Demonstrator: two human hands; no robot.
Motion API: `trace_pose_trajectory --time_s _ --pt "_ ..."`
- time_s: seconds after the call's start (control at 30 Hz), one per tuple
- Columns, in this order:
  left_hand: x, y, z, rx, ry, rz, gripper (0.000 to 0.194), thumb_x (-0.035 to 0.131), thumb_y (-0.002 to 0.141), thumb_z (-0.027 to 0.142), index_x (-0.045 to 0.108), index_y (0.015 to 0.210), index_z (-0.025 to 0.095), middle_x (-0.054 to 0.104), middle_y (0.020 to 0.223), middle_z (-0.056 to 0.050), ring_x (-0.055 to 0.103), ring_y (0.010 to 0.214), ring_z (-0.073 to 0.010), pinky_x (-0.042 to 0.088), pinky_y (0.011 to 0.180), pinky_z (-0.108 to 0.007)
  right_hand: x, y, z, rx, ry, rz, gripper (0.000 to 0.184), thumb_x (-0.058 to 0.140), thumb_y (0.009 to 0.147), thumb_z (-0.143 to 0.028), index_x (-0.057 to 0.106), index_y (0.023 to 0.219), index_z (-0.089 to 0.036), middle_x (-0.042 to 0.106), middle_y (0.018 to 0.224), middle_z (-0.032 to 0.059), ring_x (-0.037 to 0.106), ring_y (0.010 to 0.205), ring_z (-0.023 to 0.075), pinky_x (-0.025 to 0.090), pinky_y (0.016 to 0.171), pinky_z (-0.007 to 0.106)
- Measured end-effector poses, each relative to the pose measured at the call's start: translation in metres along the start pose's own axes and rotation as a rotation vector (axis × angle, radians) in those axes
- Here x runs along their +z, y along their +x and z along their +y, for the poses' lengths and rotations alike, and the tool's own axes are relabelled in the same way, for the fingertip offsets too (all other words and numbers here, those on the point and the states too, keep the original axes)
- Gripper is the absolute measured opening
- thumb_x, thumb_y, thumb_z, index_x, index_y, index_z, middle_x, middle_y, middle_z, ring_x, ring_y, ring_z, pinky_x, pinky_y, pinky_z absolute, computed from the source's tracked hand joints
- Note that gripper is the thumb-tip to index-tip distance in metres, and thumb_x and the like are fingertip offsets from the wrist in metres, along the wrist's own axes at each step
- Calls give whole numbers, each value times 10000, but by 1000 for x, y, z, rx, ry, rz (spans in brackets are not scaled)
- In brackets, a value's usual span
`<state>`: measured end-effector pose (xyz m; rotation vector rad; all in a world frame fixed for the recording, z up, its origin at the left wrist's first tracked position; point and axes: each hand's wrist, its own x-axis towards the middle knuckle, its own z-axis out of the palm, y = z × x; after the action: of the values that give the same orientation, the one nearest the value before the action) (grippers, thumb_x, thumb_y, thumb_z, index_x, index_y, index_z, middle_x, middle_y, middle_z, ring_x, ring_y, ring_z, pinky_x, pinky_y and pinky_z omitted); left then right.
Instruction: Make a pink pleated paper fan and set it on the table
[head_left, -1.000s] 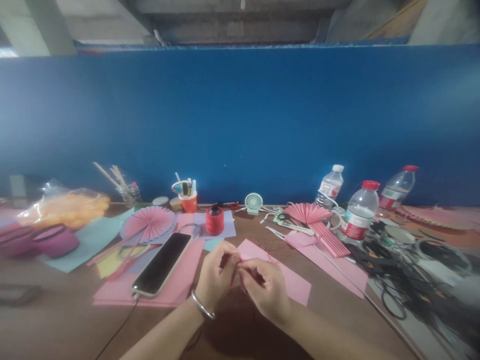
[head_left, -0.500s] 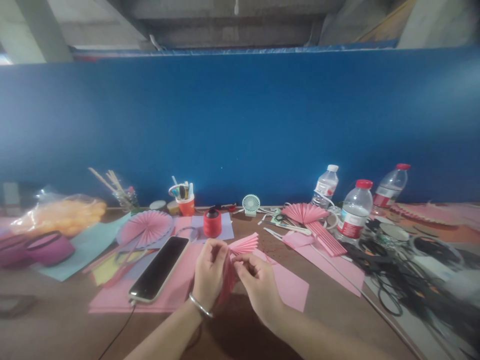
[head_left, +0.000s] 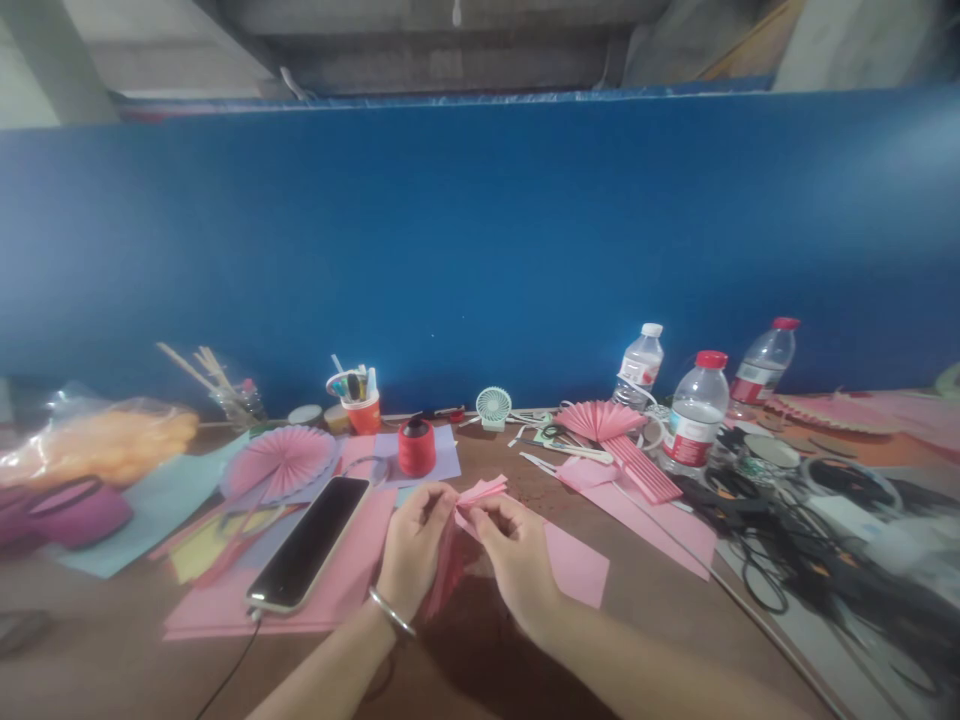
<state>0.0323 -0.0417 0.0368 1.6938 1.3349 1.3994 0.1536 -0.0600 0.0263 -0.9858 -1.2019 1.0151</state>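
Pinched between the fingertips of our left hand and right hand is the pleated paper. Beyond our grip stands the spool; left of it lies the phone.

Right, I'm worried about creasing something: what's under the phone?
Pink sheets stick out from under the phone, and a bluish sheet reaches its left edge. How far that one runs beneath, or whether anything else lies there, is covered.
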Motion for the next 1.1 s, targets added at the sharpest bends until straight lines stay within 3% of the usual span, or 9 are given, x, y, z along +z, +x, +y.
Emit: trace_pose_trajectory --time_s 0.37,0.67,0.93,1.1 --pt "1 0 -2 -44 -90 -16 184 465 787 316 512 683 171 516 627 23 484 605 -131 400 576 -225 3 -7 0 -14 -81 -62 159 518 760 -267 602 704 -144 528 571 -9 426 501 97 352 476 198" --pt "4 -1 1 -31 -1 -78 180 439 798 307 512 693 181 530 639 21 492 639 -145 383 622 -235 0 -4 -2 -63 -91 -50 157 494 781 -257 602 738 -150 582 654 10 481 569 111 380 541 208" --pt "-3 3 -2 -33 -4 58 176 451 802 321 510 706 186 522 633 28 477 617 -133 375 600 -220 4 -6 2 40 -18 -100 180 517 761 -284 589 688 -136 536 593 3 453 551 114 356 517 219" --pt "-6 7 -5 -96 -189 62 187 473 797 348 504 720 180 465 590 46 398 513 -90 342 507 -188 6 -5 9 118 89 -132 158 536 723 -256 570 626 -136 513 575 -10 453 566 113 354 539 220"
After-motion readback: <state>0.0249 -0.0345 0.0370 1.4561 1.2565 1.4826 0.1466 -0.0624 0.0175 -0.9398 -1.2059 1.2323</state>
